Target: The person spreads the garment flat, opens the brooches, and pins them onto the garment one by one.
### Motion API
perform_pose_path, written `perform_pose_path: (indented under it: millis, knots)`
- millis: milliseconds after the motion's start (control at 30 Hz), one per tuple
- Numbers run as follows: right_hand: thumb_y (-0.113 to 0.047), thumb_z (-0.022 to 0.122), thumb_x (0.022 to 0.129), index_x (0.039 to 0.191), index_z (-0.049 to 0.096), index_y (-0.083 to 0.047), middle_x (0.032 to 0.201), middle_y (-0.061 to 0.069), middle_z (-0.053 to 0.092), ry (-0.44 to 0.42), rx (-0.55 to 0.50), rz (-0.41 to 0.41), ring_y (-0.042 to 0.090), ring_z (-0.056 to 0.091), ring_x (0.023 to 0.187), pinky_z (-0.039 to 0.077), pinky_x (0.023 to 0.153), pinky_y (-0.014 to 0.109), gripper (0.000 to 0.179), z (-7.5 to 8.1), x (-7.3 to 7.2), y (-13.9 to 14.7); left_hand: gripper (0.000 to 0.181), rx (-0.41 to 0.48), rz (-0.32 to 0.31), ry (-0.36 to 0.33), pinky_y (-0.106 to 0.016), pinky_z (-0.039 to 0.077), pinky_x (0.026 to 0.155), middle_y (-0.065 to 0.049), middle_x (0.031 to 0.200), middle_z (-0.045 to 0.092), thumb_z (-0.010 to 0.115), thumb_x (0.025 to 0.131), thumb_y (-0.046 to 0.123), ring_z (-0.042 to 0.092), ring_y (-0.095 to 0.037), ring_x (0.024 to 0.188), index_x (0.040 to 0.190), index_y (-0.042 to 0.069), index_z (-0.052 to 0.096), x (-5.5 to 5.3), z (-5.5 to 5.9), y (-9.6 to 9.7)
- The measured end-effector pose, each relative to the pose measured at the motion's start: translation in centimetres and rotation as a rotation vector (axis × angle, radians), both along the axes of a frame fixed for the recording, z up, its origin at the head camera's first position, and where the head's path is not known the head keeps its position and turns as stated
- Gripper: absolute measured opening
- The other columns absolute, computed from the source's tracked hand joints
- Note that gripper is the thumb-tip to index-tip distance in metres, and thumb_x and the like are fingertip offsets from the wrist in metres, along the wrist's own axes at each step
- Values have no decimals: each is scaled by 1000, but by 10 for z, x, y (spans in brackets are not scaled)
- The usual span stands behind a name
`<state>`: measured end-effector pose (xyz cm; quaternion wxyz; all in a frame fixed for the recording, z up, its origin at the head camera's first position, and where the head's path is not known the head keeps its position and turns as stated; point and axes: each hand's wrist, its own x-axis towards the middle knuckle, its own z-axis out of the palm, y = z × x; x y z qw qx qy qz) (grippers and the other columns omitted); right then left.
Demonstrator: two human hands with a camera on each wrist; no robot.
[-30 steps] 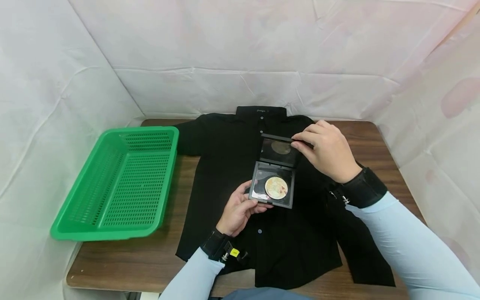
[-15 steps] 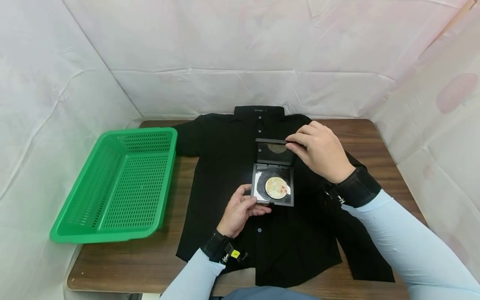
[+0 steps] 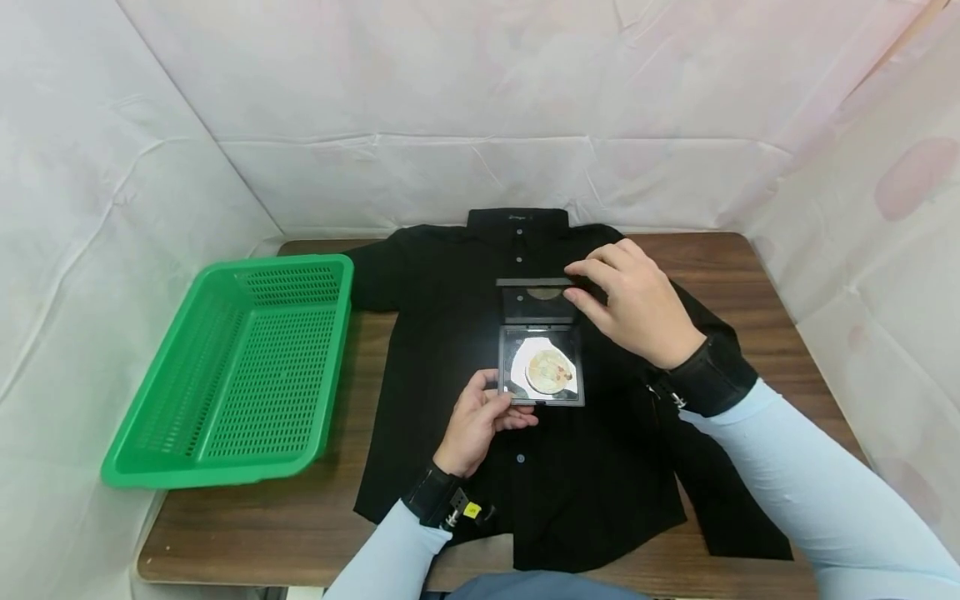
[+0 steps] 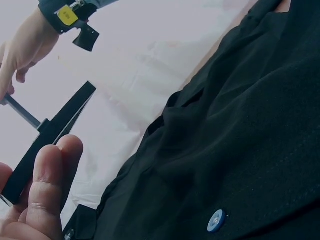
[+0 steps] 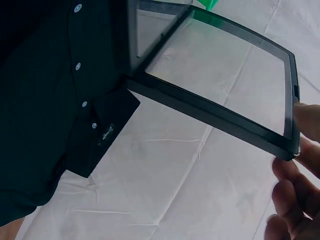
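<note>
My left hand [image 3: 480, 425] grips the lower left corner of a square, black-framed display case [image 3: 504, 354] with clear windows. Inside its lower half sits a round cream coin [image 3: 549, 372] with reddish marks, a bright glare around it. The hinged lid [image 3: 536, 310] stands raised at the far side. My right hand [image 3: 637, 308] pinches that lid's upper right corner. In the right wrist view, the thumb and fingers [image 5: 300, 195] hold the lid's edge, and its window [image 5: 215, 75] is see-through. The left wrist view has the case [image 4: 50, 135] edge-on above the left fingers [image 4: 47, 185].
Under the hands a black buttoned shirt [image 3: 442, 350] lies spread on a wooden table [image 3: 247, 533]. A green perforated basket [image 3: 258, 375] stands at the left, close to the shirt's sleeve. White cloth walls [image 3: 450, 100] surround the table's back and sides.
My right hand has moved left and slightly nearer with the lid, which looks more foreshortened now. The case has turned squarer to the view, and glare has spread over its window.
</note>
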<state>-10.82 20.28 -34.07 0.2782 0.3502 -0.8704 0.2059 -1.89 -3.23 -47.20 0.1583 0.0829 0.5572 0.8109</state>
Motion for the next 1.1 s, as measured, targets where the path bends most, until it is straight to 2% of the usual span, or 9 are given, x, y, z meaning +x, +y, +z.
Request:
perform_pose_path:
  millis: [133, 300, 467, 633, 933, 1100]
  knots:
    - [-14, 76, 82, 105, 71, -6, 97, 9, 62, 19, -37, 25, 28, 50, 89, 41, 76, 41, 26, 0, 8, -1, 32, -12, 23, 23, -33, 56, 74, -41, 101, 59, 41, 99, 3, 71, -25, 80, 129, -1, 31, 1, 1, -1]
    - [-12, 78, 79, 100, 72, -5, 96, 9, 62, 33, -33, 115, 26, 53, 89, 43, 73, 40, 22, -4, 21, -4, 31, -25, 32, 15, -34, 56, 75, -39, 104, 60, 41, 100, 3, 70, -25, 82, 129, -1, 31, 3, 1, -5]
    - [-19, 78, 81, 104, 71, -5, 98, 7, 61, -23, 52, 191, 20, 54, 87, 46, 73, 35, 28, -15, 30, -7, 32, -12, 40, 1, -35, 56, 76, -45, 109, 54, 41, 100, 2, 70, -26, 84, 130, -1, 30, 5, 0, -9]
    - [-25, 80, 78, 106, 69, -6, 100, 3, 63, -92, 130, 251, 16, 56, 88, 48, 76, 32, 35, -31, 33, -13, 32, -18, 54, 2, -36, 56, 76, -43, 107, 56, 41, 101, 4, 70, -28, 84, 131, -1, 30, 7, 0, -12]
    - [-33, 83, 74, 114, 68, -9, 110, 3, 62, -230, 217, 242, 18, 54, 98, 46, 82, 37, 49, -54, 37, -22, 33, 1, 41, 8, -34, 56, 75, -43, 104, 56, 43, 101, 6, 70, -26, 82, 130, -2, 29, 10, -2, -15]
    - [-37, 84, 71, 117, 67, -11, 113, 3, 60, -279, 236, 228, 19, 52, 101, 45, 83, 39, 56, -64, 38, -24, 38, 11, 3, 31, -32, 56, 74, -46, 104, 54, 43, 102, 6, 70, -25, 82, 131, -7, 24, 11, -3, -16]
